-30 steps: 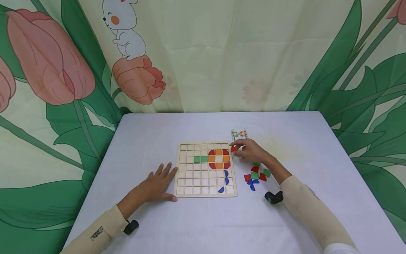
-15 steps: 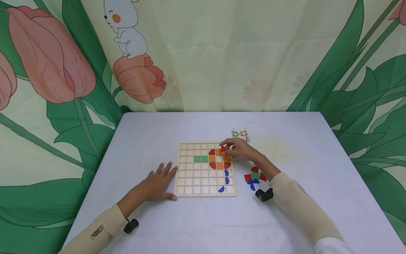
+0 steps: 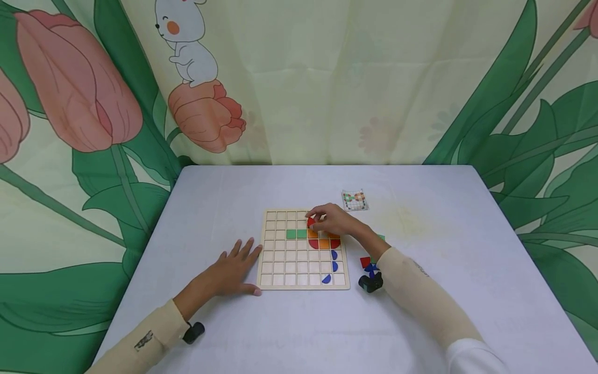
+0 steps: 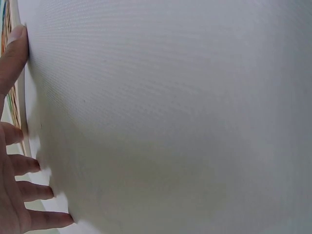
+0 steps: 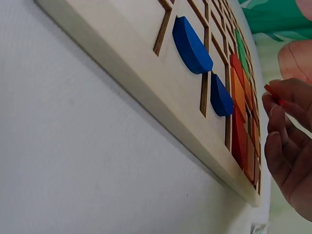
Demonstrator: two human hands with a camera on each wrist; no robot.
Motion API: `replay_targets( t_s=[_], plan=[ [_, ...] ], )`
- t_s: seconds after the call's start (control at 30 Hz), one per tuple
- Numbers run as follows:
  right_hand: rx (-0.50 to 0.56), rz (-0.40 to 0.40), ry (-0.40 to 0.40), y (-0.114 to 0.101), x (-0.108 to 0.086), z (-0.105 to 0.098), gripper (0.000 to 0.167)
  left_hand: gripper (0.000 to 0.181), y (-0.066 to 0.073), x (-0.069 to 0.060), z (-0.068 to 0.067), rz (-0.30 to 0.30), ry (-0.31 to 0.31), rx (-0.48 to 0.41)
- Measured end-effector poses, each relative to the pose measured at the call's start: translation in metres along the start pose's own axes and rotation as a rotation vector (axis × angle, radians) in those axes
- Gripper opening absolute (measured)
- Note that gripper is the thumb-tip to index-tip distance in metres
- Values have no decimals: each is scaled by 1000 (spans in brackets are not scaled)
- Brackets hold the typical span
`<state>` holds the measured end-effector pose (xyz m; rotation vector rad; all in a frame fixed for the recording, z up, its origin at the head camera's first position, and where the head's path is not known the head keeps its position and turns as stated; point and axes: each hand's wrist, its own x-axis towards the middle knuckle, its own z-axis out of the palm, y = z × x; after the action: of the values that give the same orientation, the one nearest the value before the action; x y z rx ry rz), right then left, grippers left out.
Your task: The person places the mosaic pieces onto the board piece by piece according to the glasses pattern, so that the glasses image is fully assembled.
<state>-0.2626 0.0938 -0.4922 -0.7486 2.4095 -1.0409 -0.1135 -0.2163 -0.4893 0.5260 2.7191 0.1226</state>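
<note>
A wooden grid board [image 3: 303, 289] lies on the white table. My left hand [image 3: 232, 272] rests flat at its left side with spread fingers, the fingertips against the table and board edge in the left wrist view. Over the board's upper right part, my right hand [image 3: 333, 220] pinches a red quarter-circle tile [image 5: 274, 94] between thumb and fingers, above the surface. Green square tiles [image 3: 296, 234], orange square tiles [image 3: 324, 244] and red quarter-circle tiles [image 3: 335, 243] sit in the cells below it; the hand hides some. Blue half-moon tiles [image 3: 334, 266] lie in the right-hand cells.
Behind the right hand lies a small pattern card [image 3: 355, 200]. Loose red [image 3: 365, 262], green and blue tiles lie right of the board, partly hidden by the right sleeve [image 3: 420, 291]. A patterned curtain [image 3: 308, 104] hangs behind the table.
My right hand has moved left, from beside the board's right edge to over its upper cells, carrying the red quarter-circle tile. The card has come into full view. The left hand stays put.
</note>
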Motion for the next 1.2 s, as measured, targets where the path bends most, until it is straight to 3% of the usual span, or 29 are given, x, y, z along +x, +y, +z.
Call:
replay_targets(
  t_s=[0.63, 1.2],
  plan=[
    [-49, -69, -53, -20, 30, 24, 33, 112, 1, 1, 1, -15, -18, -9],
    [-169, -7, -63, -30, 36, 26, 37, 111, 0, 2, 3, -14, -11, 7]
  ],
)
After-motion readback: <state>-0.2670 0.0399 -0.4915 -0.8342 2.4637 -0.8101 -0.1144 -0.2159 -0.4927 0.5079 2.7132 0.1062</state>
